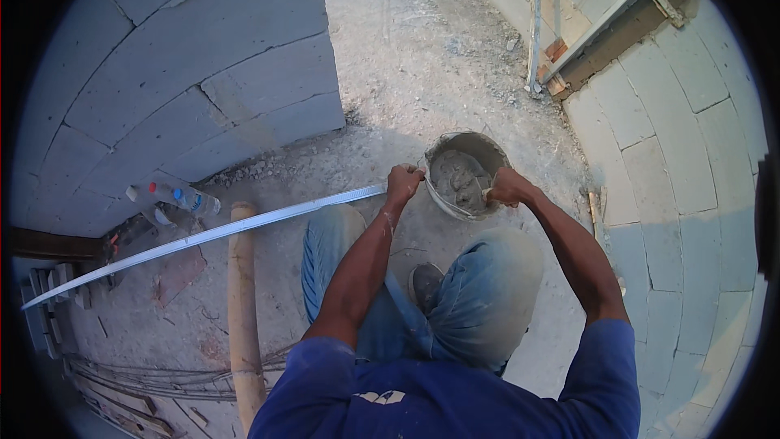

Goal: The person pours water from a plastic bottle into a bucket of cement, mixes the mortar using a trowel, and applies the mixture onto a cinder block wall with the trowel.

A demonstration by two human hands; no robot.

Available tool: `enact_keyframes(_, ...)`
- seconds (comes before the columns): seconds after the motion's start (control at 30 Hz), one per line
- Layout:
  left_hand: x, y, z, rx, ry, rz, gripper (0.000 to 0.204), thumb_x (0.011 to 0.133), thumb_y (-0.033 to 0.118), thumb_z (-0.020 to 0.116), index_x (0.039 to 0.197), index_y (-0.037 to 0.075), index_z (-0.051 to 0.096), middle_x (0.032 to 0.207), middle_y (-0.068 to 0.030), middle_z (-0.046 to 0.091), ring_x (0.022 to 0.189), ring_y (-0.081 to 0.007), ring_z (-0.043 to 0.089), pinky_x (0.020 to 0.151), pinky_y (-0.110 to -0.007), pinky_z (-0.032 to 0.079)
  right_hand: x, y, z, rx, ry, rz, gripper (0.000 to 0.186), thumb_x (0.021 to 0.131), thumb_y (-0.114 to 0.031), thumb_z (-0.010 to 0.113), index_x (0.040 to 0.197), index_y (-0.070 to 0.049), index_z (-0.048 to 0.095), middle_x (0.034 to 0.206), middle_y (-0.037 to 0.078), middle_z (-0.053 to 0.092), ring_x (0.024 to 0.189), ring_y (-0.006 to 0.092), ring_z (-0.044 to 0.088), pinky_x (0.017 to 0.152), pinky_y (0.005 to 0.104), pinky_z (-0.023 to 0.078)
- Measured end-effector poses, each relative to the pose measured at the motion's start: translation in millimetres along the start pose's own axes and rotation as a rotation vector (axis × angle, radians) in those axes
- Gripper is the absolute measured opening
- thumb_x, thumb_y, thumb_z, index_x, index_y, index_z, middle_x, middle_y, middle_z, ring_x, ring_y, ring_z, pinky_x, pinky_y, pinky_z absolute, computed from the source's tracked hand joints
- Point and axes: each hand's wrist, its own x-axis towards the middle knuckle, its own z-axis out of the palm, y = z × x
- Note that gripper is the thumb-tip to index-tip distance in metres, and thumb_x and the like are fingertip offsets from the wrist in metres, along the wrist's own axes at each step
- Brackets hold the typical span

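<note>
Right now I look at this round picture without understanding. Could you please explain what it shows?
There is no machine, only a person working bare-handed. A wide fisheye camera on the head looks down, so straight edges bend. The left hand holds the end of a long, thin, silvery strip, beside a round, grey-stained bucket containing grey, mortar-like paste. The right hand is at the bucket's other side; whether it grips anything is hard to tell. On the dusty, pale floor are clear plastic bottles, and a round, tan pole passes beneath the strip.
</note>
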Motion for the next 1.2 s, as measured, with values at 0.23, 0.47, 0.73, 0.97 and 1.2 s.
enact_keyframes(0.23,1,2,-6,-0.012,-0.047,-0.076,0.028,0.081,0.032,0.076,0.084,0.004,0.078,0.08,-0.012,0.075,0.075,-0.0233,0.072,0.073,-0.035,0.055,-19,-1,-17,0.658,-0.109,0.294,0.029,0.085,-0.029,0.072,0.09,-0.001,0.074,0.068,0.007,0.066,0.049,0.0134,0.055,0.041,0.0284,0.042)
enact_keyframes(0.47,-6,19,1,0.041,-0.025,-0.099,0.035,0.077,0.039,0.077,0.084,0.005,0.077,0.09,-0.0188,0.074,0.089,-0.0349,0.072,0.081,-0.043,0.055,-12,5,13,-0.358,0.516,-0.078,0.033,0.094,-0.026,0.058,0.099,0.005,0.066,0.082,0.027,0.068,0.081,0.0423,0.068,0.07,0.0488,0.053)
enact_keyframes(0.73,-19,43,-21,0.232,-0.02,-0.146,0.043,0.083,0.04,0.074,0.1,0.001,0.073,0.108,-0.0222,0.071,0.102,-0.0379,0.069,0.087,-0.047,0.054,23,14,39,-0.311,0.309,-0.171,0.015,0.079,-0.01,0.064,0.08,0.004,0.069,0.079,0.029,0.067,0.078,0.0442,0.068,0.068,0.0496,0.054)
enact_keyframes(0.97,-23,25,-162,0.621,0.102,0.103,0.048,0.084,0.042,0.072,0.107,0.0,0.068,0.101,-0.022,0.07,0.1,-0.0392,0.067,0.088,-0.049,0.052,9,-11,-13,0.549,-0.255,0.199,0.024,0.082,-0.019,0.07,0.084,0.005,0.071,0.064,0.01,0.063,0.047,0.0159,0.057,0.037,0.0302,0.04)
enact_keyframes(1.2,-82,-84,-253,1.234,-0.025,0.162,0.065,0.073,0.052,0.078,0.118,0.007,0.062,0.116,-0.0134,0.066,0.113,-0.0291,0.061,0.097,-0.046,0.045,-3,7,19,0.595,-0.077,0.171,0.031,0.087,-0.028,0.066,0.086,0.003,0.07,0.069,0.013,0.065,0.051,0.019,0.059,0.04,0.0316,0.039)
